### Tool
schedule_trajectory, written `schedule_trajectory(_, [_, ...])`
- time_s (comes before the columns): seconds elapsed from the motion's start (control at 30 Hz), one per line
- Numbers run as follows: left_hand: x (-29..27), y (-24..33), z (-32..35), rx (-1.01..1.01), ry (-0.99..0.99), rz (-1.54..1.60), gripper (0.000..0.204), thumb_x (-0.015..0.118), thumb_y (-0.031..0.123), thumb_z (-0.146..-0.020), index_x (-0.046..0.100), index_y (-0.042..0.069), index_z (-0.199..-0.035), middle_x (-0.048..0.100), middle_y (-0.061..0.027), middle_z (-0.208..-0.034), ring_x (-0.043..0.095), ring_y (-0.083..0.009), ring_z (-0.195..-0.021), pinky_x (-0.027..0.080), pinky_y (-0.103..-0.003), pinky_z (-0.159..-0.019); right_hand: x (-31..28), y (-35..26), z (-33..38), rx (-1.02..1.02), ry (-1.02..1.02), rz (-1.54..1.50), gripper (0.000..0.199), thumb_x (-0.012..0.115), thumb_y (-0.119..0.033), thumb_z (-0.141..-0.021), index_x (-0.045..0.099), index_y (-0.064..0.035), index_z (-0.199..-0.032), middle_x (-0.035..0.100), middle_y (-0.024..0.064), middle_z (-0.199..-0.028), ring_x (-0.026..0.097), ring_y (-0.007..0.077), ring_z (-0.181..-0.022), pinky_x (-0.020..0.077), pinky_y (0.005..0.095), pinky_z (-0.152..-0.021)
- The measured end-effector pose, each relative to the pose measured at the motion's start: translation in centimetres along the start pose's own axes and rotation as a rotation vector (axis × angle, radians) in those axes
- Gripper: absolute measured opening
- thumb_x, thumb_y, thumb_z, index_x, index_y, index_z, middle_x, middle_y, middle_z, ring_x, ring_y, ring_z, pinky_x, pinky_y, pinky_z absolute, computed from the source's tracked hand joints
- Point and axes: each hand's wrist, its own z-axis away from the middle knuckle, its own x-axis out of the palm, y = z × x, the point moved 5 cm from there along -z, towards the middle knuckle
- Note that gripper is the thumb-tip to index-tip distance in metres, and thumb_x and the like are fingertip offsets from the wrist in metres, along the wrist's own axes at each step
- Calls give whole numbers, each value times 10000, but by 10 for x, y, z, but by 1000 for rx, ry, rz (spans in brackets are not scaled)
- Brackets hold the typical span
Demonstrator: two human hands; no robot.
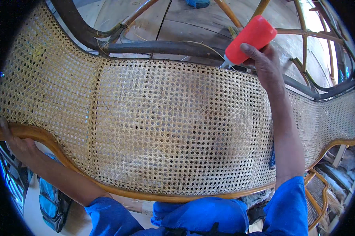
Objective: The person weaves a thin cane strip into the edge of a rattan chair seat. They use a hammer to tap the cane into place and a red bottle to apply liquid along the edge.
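Observation:
A long woven cane panel in a curved wooden frame fills the view. My right hand reaches over its far edge and grips a red squeeze bottle, tipped downward. The bottle's white nozzle touches the dark far rail where the weave meets it. My left hand grasps the light wooden near rail at the far left end of the panel. Both forearms come out of blue sleeves at the bottom.
Bare rattan frame pieces stand on the wooden floor beyond the panel. A blue bag lies at the lower left. Another cane frame and loose fibre sit at the lower right.

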Motion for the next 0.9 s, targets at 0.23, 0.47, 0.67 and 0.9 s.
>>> schedule_trajectory(0.23, [-1,-3,-1,17,-5,-27,608,573,433,-837,506,-15,-1242,557,-164,-1194,563,-286,-1052,464,-398,-915,10,6,-3,0,-42,42,452,757,-299,-771,582,0,-1061,672,96,-882,667,154,-773,545,277,-668])
schedule_trajectory(0.47, [-5,-8,-11,38,-20,-53,597,572,429,-839,513,-13,-1236,562,-162,-1191,565,-286,-1049,464,-396,-914,15,11,-8,-90,-83,114,407,738,-233,-803,564,-9,-1096,671,71,-904,651,126,-808,540,276,-701])
schedule_trajectory(0.67, [-8,-9,-16,51,-28,-71,587,571,425,-841,520,-12,-1231,566,-161,-1189,567,-286,-1047,464,-394,-913,19,5,1,-87,-124,56,428,740,-159,-805,541,-29,-1161,660,71,-1013,644,140,-885,535,307,-776])
schedule_trajectory(0.9, [-13,-12,-17,63,-29,-92,576,571,420,-844,527,-9,-1225,572,-159,-1186,569,-287,-1044,464,-392,-911,22,4,36,-152,34,170,454,739,-124,-796,544,-24,-1194,657,85,-1055,623,165,-994,503,311,-872])
